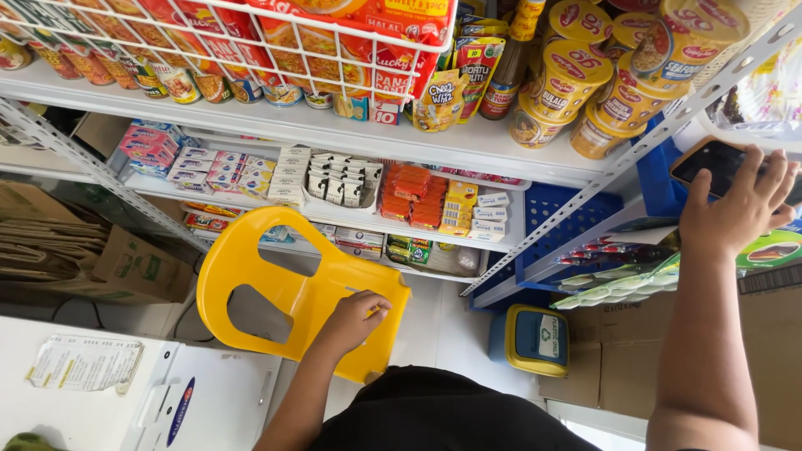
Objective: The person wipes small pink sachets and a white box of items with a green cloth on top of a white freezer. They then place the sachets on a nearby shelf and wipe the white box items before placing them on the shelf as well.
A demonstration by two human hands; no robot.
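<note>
Hands well apart. Left hand (357, 319) low, fingers curled down over the seat edge of a yellow plastic chair (276, 280); grip looks light rather than clamped. Right hand (739, 205) raised, wrapped round a dark phone (717, 163), screen facing up.

Chair tipped toward the shelf (351, 134), backrest furthest from the left hand; legs hidden.

Step in hand, as judged: steadying or shifting the chair one-handed while holding the phone up. Any further shift of the chair would call for a fuller grip on the seat edge, and care in the narrow gap to the shelf.

Containers:
- Wire basket (351, 88), above and beyond the left hand: packed with red and orange noodle packets (317, 42).
- White tray (380, 177), beyond the left hand: rows of small sachets (338, 179) standing on end.
- Blue crate (561, 219), between the hands, under the shelf: contents cannot be told.
- Small blue bin (535, 338) with yellow-edged lid, on the floor between the hands: lid down, contents hidden.
- Cup noodles (576, 79), stacked loose just left of the right hand.
</note>
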